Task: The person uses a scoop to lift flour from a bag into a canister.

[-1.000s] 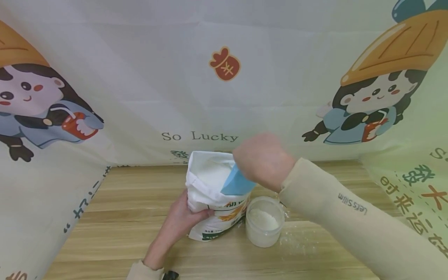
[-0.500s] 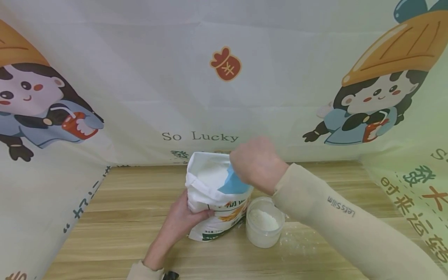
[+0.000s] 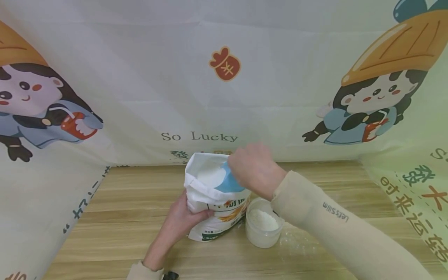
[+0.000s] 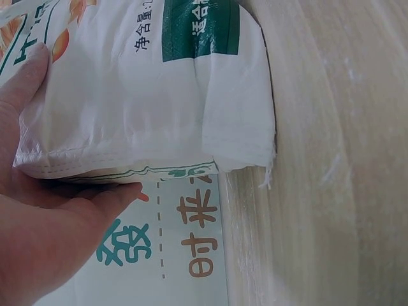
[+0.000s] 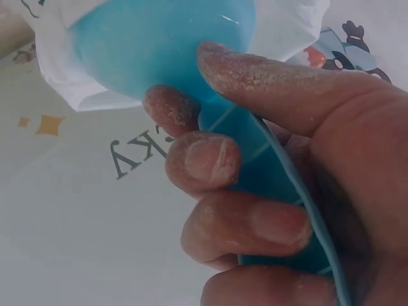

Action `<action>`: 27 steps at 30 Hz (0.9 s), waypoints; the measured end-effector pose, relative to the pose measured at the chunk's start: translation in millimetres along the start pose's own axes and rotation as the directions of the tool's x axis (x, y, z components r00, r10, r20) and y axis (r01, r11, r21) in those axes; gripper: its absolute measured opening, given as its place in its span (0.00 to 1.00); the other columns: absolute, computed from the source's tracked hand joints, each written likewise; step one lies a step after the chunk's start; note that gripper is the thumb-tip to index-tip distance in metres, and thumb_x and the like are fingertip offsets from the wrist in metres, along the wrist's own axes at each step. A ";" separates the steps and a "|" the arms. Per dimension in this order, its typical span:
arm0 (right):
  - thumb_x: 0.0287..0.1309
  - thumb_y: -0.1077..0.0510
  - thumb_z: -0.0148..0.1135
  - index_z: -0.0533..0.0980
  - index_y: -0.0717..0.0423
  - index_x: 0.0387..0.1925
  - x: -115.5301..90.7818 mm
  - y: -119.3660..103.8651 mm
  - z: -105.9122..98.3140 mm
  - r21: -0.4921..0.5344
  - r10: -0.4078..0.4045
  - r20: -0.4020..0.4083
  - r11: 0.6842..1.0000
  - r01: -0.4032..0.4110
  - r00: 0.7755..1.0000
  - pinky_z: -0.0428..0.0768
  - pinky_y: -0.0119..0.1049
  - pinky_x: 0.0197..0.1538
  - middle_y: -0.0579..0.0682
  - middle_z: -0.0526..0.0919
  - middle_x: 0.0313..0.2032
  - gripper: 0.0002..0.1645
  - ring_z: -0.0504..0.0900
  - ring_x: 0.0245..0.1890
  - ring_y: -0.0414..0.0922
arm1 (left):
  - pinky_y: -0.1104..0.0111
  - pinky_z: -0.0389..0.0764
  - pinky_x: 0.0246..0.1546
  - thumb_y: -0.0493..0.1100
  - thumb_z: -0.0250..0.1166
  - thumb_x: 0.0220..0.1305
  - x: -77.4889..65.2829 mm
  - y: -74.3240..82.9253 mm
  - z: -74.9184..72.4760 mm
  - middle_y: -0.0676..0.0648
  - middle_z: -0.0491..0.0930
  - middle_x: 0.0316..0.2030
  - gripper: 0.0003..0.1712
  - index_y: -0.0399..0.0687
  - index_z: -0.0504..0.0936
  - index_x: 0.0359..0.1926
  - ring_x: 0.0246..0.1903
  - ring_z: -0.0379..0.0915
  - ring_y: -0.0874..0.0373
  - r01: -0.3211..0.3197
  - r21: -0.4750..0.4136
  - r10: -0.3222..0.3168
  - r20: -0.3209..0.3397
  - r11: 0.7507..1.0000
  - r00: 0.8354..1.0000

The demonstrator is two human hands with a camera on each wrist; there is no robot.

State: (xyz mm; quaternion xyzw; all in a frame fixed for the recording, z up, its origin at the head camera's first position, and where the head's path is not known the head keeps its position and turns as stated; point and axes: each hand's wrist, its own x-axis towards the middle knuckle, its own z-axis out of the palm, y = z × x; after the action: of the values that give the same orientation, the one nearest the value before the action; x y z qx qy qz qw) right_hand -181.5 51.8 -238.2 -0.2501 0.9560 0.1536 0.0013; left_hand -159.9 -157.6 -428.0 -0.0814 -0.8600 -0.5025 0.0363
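A white flour bag (image 3: 218,217) with wheat print stands upright in the head view, its top folded open on white powder. My left hand (image 3: 187,214) grips its left side, thumb across the front and fingers behind, as the left wrist view shows too. In my right hand (image 3: 257,167) is a blue scoop (image 5: 166,44); powder-dusted fingers (image 5: 204,159) curl round its handle and the thumb lies along it. The scoop's bowl dips into the bag's mouth at the right side, partly hidden by the hand. Beside the bag is a clear round jar (image 3: 264,233) partly filled with white powder.
Spilled powder (image 3: 297,241) dusts the wooden tabletop (image 3: 122,217) right of the jar. A printed cloth (image 3: 157,77) with cartoon figures stands behind the table and along both sides. My right forearm sleeve (image 3: 325,210) reaches over from the right, close to the jar.
My right hand has moved a little left and down, carrying the scoop further over the bag's opening. My left hand, the bag and the jar stay in place.
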 end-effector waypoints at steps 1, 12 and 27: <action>0.66 0.61 0.62 0.74 0.49 0.22 0.2 -0.5 1.6 0.005 0.001 -0.013 1.000 -0.001 1.000 0.79 0.39 0.24 0.45 0.75 0.21 0.15 0.70 0.22 0.43 | 0.48 0.79 0.58 0.45 0.83 0.50 0.1 -0.1 0.1 0.43 0.83 0.55 0.44 0.45 0.72 0.65 0.55 0.79 0.46 -0.001 -0.002 0.001 0.000 1.000 1.000; 0.68 0.57 0.62 0.70 0.50 0.16 -0.4 2.4 19.1 0.038 -0.045 -0.164 0.998 0.052 0.985 0.71 0.36 0.18 0.45 0.71 0.18 0.22 0.65 0.18 0.42 | 0.48 0.79 0.58 0.44 0.83 0.50 0.4 0.1 0.5 0.44 0.83 0.55 0.44 0.45 0.72 0.65 0.55 0.79 0.47 -0.013 -0.007 0.013 -0.001 1.000 1.000; 0.68 0.46 0.67 0.76 0.50 0.22 3.8 4.4 43.1 0.158 -0.033 -0.179 0.985 0.062 0.983 0.61 0.32 0.16 0.43 0.65 0.15 0.21 0.62 0.17 0.41 | 0.48 0.78 0.61 0.43 0.83 0.50 0.8 -2.2 0.1 0.45 0.81 0.57 0.45 0.48 0.70 0.67 0.57 0.78 0.47 -0.022 -0.047 0.023 0.019 0.999 1.000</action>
State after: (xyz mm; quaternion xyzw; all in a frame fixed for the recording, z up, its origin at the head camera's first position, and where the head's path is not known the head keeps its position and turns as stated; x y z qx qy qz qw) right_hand -190.2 66.3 -278.3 -0.2846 0.9554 0.0520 -0.0588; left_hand -161.0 -158.5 -429.8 -0.0970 -0.8472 -0.5214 0.0315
